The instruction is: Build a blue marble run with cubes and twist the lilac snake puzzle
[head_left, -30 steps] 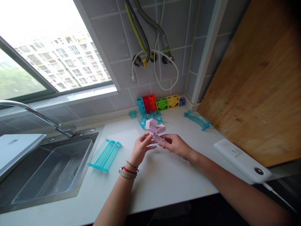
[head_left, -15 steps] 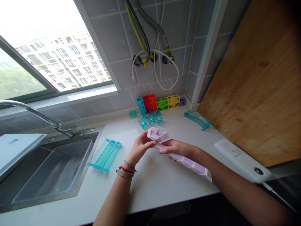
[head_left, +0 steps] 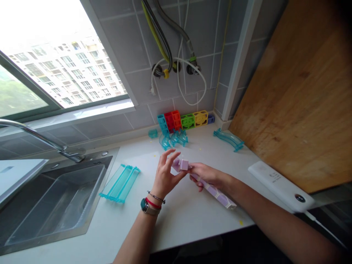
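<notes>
A long lilac segmented bar (head_left: 216, 194) with pale lines slants over the counter, its far end folded into a small block (head_left: 183, 164). My right hand (head_left: 202, 174) is closed around the bar just behind that block. My left hand (head_left: 168, 170) curls about the folded end, thumb against its underside. The index and middle fingers of that hand arch up, with their tips just above the block. Part of the fold is hidden by the fingers.
A clear teal plastic panel (head_left: 121, 184) lies left, near the sink (head_left: 89, 220). Coloured toy blocks (head_left: 187, 121) line the wall, with curved teal pieces (head_left: 173, 139) before them. To the right are a teal curved track (head_left: 228, 139), a white power bank-like device (head_left: 280, 187) and a wooden board (head_left: 297, 99).
The hooked end of the bar has turned and now looks like a compact block. My left hand has rolled, raising its fingers. The right hand has shifted slightly along the bar toward the folded end.
</notes>
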Demonstrator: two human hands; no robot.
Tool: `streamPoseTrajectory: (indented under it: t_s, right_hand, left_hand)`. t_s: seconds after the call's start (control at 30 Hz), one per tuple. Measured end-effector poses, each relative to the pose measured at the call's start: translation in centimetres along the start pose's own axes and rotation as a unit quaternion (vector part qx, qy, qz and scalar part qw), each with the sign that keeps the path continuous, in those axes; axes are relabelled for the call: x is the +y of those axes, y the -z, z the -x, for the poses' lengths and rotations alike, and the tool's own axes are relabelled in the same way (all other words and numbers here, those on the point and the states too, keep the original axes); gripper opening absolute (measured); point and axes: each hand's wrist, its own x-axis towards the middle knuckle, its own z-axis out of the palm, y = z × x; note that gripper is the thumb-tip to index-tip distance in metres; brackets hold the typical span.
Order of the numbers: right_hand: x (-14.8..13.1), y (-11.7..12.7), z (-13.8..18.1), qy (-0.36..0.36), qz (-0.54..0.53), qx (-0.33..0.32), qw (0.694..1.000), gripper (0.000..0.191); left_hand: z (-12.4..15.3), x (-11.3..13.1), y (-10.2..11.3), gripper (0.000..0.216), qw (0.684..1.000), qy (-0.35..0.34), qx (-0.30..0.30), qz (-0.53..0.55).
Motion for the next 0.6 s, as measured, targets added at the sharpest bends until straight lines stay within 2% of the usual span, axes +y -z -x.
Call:
streamPoseTrajectory:
  t_s: [0.13,0.27,0.47,0.6]
  right_hand:
    - [0.12,0.36,-0.39,0.047,-0.037,0.024,0.998,0.037]
    - [0.32,0.52,-0.38,0.078,-0.048,0.014,0.996,0.039]
    - [0.78,-0.06,-0.54,0.129,0.004,0.029,0.991,0.04]
    - [0.97,0.04,-0.73,0.139,0.034,0.028,0.989,0.041]
  left_hand:
    - [0.11,-0.12,-0.03,0.044,0.999,0.037,0.017,0.007]
    - [-0.08,0.0,0.3,0.046,0.998,0.052,0.021,0.011]
    - [-0.16,0.09,0.4,0.042,0.997,0.064,-0.002,0.037]
    - [-0.12,-0.16,0.42,0.041,0.996,0.076,-0.004,0.054]
